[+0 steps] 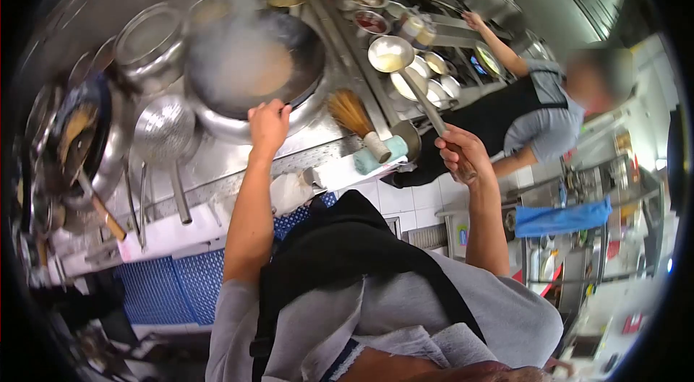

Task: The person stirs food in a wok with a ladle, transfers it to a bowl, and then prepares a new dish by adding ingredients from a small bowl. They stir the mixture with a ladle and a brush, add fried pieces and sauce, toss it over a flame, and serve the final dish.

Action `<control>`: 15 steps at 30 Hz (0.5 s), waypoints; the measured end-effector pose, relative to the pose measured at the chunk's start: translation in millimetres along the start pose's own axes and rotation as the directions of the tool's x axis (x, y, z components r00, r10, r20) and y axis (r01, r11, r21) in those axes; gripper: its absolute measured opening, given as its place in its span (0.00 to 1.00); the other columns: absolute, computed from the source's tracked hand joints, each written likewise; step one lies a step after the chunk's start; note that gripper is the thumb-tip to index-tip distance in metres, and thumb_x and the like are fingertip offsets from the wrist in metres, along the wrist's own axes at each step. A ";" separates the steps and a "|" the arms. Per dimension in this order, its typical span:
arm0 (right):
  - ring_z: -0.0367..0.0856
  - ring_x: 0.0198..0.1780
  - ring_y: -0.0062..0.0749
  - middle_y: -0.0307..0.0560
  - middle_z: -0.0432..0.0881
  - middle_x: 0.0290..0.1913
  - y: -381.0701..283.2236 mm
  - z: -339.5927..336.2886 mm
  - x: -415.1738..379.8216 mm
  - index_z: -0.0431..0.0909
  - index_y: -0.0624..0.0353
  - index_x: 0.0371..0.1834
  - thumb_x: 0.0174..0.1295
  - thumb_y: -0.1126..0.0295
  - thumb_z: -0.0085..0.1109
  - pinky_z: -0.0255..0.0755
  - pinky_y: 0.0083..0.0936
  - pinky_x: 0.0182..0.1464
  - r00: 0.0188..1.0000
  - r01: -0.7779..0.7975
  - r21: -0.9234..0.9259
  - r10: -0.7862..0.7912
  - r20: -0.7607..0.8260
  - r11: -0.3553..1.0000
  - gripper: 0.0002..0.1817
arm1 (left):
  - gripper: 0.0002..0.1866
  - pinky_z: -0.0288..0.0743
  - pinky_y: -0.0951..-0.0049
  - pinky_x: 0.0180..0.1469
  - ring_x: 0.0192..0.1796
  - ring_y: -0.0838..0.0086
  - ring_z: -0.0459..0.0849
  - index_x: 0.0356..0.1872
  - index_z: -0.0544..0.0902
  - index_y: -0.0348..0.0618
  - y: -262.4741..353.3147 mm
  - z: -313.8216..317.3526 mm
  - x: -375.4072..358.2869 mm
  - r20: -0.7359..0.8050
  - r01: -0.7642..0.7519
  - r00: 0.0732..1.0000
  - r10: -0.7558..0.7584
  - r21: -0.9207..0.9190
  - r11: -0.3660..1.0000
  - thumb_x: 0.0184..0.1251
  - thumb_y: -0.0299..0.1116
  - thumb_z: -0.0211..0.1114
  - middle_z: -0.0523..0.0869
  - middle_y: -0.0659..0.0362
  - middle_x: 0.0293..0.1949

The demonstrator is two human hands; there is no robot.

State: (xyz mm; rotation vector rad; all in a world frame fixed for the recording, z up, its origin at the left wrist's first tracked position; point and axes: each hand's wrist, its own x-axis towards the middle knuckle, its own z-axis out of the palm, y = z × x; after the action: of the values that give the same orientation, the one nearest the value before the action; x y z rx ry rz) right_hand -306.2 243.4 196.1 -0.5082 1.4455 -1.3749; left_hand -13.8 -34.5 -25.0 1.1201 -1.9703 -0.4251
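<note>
L hand (269, 125) closed at near rim of wok (309, 57), upper ctr-left of frame; exact finger placement partly hidden. Brownish contents (269, 75) inside, blurred by steam (235, 42). R hand (463, 156), ctr-right, wrapped around handle of ladle (425, 104); its bowl sits upper ctr, w/ pale yellow stuff (390, 62) in it. Brush (350, 113) & green cloth (379, 156) mid-frame, btwn hands. Skimmer (165, 125) L of wok. Co-worker (531, 104) upper R, one arm extended.
</note>
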 end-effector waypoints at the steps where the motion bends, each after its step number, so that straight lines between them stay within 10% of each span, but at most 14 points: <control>1: 0.70 0.20 0.17 0.43 0.79 0.33 -2.3 2.3 6.0 0.74 0.63 0.52 0.73 0.72 0.58 0.66 0.16 0.17 0.999 -0.026 -0.022 0.027 0.033 0.999 0.10 | 0.10 0.70 0.53 0.50 0.39 0.53 0.84 0.31 0.86 0.44 -0.2 -2.0 0.3 0.003 0.013 1.000 -0.013 0.011 1.000 0.67 0.40 0.71 0.87 0.51 0.28; 15: 0.75 0.18 0.21 0.40 0.81 0.28 118.4 129.1 237.5 0.68 0.63 0.77 0.66 0.76 0.64 0.68 0.23 0.20 0.838 0.410 -0.589 -0.033 0.544 0.696 0.34 | 0.11 0.70 0.54 0.54 0.42 0.57 0.85 0.32 0.87 0.46 8.2 -1.0 1.3 -0.022 0.117 0.993 -0.116 0.062 0.991 0.65 0.42 0.72 0.87 0.54 0.27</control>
State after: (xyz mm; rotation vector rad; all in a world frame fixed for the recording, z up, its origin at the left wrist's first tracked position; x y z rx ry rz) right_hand -245.2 12.3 22.9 -1.4738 1.4412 -0.7254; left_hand -18.0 -31.0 -18.6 1.2791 -1.9201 -0.4148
